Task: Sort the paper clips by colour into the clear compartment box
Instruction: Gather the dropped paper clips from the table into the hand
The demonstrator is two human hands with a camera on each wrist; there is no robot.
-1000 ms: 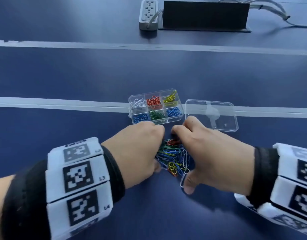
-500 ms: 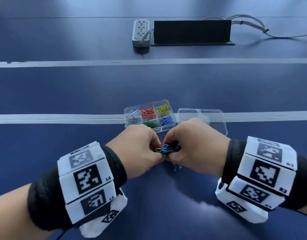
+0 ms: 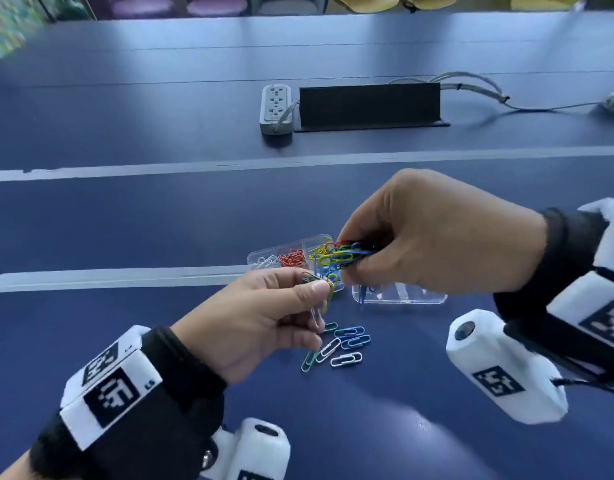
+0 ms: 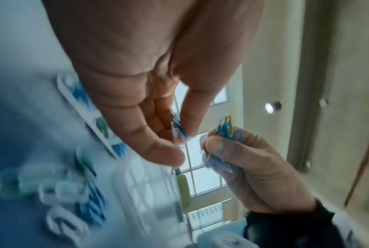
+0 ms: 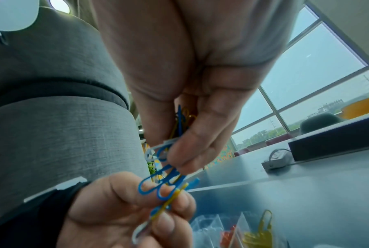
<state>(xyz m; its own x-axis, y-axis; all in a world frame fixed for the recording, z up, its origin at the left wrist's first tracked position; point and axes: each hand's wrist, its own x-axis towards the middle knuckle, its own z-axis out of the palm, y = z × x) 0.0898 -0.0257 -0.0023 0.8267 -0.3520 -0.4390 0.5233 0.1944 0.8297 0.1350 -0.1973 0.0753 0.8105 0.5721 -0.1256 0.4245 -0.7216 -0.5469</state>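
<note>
My right hand [image 3: 349,261] is raised above the clear compartment box [image 3: 264,259] and grips a tangled bunch of mixed paper clips [image 3: 343,254]. Just below it, my left hand [image 3: 321,289] pinches a few clips [image 3: 331,289] between thumb and fingers, one yellow among them. The box holds white, red, yellow and blue clips in separate cells; the hands hide part of it. Several loose clips [image 3: 343,344], blue, white and green, lie on the table under the hands. The right wrist view shows the left hand's clips [image 5: 166,199] against the right hand's bunch [image 5: 168,177].
The box's clear lid [image 3: 402,296] lies open to its right. White tape lines [image 3: 125,277] cross the blue table. Farther back are a grey power strip [image 3: 276,109], a black stand [image 3: 368,105] and cables [image 3: 478,88].
Both hands have lifted off the table with clips gathered from the pile. The right hand rose higher with the bunch, and the left has drawn apart. Several clips stay on the table.
</note>
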